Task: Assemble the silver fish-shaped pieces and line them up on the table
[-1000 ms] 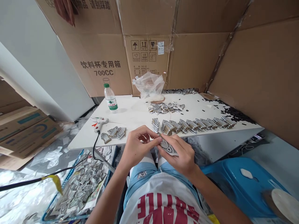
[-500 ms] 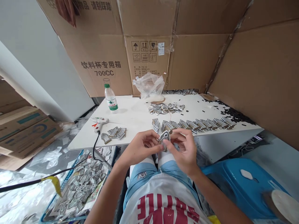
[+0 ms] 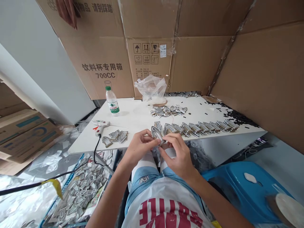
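Between my two hands, over my lap at the table's front edge, is a small silver metal piece (image 3: 156, 134) with a pointed top and an open frame. My left hand (image 3: 142, 144) grips its left side between thumb and fingers. With thumb and fingertips, my right hand (image 3: 177, 153) pinches its lower right end. Just beyond, a short stack of similar metal pieces (image 3: 157, 124) stands on the white table (image 3: 135, 118). A long row of such pieces (image 3: 199, 127) runs to the right, and a loose pile (image 3: 168, 110) lies behind it.
On the left are a glue gun (image 3: 101, 128), a few more metal pieces (image 3: 115, 136) and a water bottle (image 3: 112, 101). A plastic bag (image 3: 152, 88) sits at the back. Black bits (image 3: 235, 115) litter the right side. Below are a blue-rimmed crate (image 3: 71, 177) and a blue stool (image 3: 247, 183).
Both hands have shifted slightly left with the metal piece. It has turned from upright to tilted, top leaning left, and my right hand's grip has moved to its lower end.
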{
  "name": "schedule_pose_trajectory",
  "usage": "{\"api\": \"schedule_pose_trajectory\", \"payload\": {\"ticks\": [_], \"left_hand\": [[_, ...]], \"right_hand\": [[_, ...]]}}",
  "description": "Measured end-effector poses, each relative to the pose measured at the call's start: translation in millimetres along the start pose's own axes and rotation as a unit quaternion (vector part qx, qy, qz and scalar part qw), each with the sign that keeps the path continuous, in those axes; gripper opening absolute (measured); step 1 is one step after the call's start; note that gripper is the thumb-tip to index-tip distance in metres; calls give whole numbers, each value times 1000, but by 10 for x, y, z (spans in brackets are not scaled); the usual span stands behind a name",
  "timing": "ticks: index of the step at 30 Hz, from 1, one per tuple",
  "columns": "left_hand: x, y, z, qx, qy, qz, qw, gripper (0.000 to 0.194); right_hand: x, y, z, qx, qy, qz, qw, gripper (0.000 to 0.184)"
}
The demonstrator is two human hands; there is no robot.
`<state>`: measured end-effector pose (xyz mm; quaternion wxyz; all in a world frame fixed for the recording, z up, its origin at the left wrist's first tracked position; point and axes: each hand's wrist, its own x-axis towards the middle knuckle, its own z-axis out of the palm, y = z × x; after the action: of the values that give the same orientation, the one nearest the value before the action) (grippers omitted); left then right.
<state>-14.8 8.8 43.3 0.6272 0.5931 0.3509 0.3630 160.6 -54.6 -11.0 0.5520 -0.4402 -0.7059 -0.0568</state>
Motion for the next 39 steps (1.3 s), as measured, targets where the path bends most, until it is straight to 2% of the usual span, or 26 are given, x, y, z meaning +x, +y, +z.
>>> {"api": "schedule_pose_trajectory", "payload": {"ticks": [5, 11, 14, 17, 20, 24, 27, 30, 39], "left_hand": [[13, -66, 74, -35, -29, 1, 999, 39], [47, -112, 42, -3, -37, 16, 999, 41], [48, -104, -18, 58, -13, 39, 997, 39], [35, -73, -83, 112, 6, 56, 992, 34], [24, -41, -122, 138, 11, 63, 988, 31], [22, -16, -123, 174, 9, 66, 983, 28], [19, -3, -106, 218, 6, 75, 973, 24], [14, 4, -92, 260, -5, 84, 962, 18], [12, -16, -84, 295, -22, 79, 952, 17]], "right_hand": [[-31, 16, 25, -20, 33, -34, 999, 35], [61, 106, -44, -19, 33, -45, 998, 24], [161, 363, -208, -33, 29, -26, 999, 15], [221, 766, -440, -56, 47, 43, 996, 10], [203, 1154, -613, -93, 71, 104, 988, 14], [128, 1424, -636, -109, 16, 145, 983, 19], [107, 1455, -574, -103, -43, 162, 980, 20], [117, 1434, -534, -102, -71, 171, 977, 23], [115, 1426, -512, -95, -75, 175, 977, 26]]}}
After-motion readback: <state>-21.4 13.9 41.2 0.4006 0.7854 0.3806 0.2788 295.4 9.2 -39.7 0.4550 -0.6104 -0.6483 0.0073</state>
